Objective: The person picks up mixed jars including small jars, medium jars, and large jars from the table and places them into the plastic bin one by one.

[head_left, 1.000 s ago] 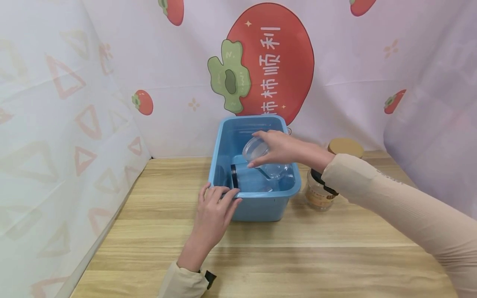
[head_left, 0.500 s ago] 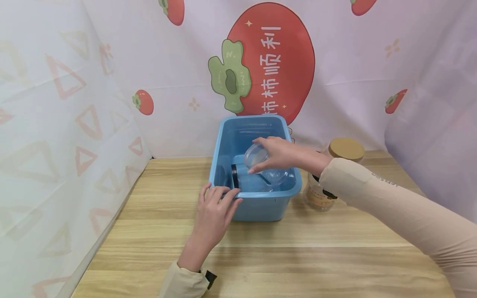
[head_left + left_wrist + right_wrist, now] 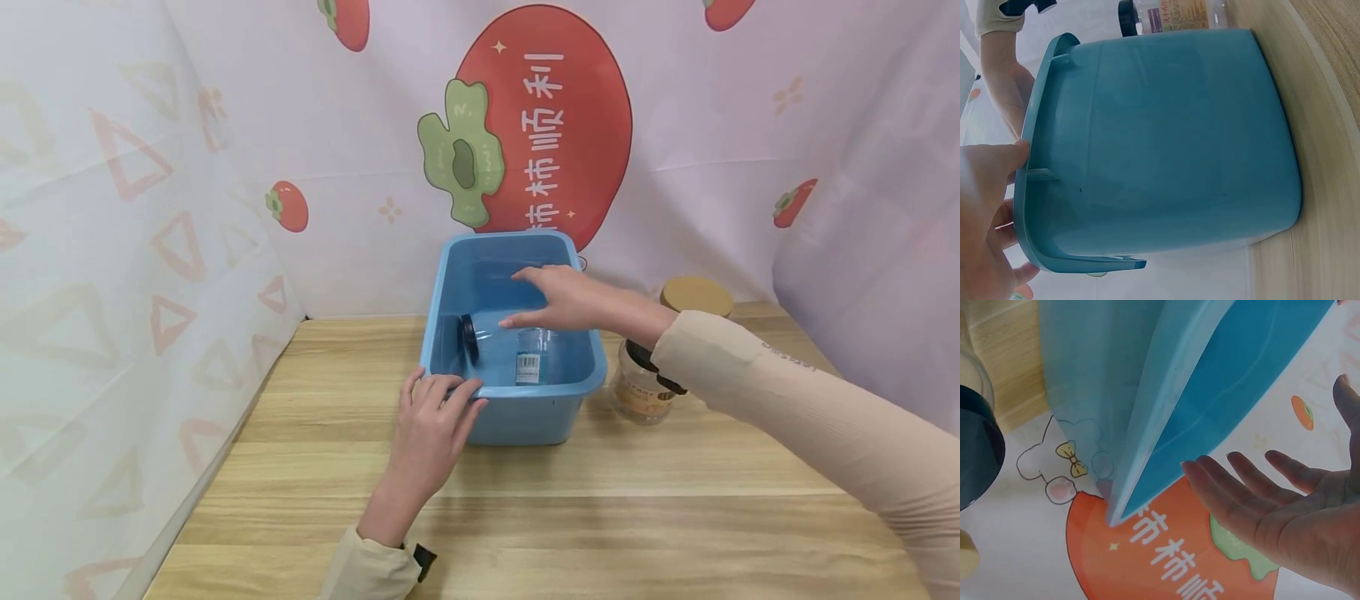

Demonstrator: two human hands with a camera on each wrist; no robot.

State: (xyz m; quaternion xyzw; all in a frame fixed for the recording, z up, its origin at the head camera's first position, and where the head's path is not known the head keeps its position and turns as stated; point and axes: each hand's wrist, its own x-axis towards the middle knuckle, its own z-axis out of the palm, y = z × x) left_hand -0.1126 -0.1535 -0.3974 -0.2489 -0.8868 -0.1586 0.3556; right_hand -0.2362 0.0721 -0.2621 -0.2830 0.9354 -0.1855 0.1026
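A blue plastic bin (image 3: 517, 417) stands on the wooden table. My left hand (image 3: 431, 429) grips its near left rim; in the left wrist view the thumb (image 3: 1013, 153) lies outside and the fingers are partly hidden behind the rim. Over the bin's right side hovers my right hand (image 3: 562, 298), with fingers and thumb spread and nothing held. Below it, inside the bin, are a clear jar lying on its side with a black lid (image 3: 469, 337) toward the left wall, and a clear container with a barcode label (image 3: 528, 367). The hand partly hides both.
Just right of the bin stands a clear jar (image 3: 643, 396) with a printed label and a dark lid, partly covered by the right sleeve. Behind it is a container with a tan lid (image 3: 696, 297). A printed cloth (image 3: 360, 267) hangs close behind the bin.
My right hand has let go of the clear container, which now rests in the bin. The black-lidded jar inside has shifted and tilted. My left hand has stayed on the rim.
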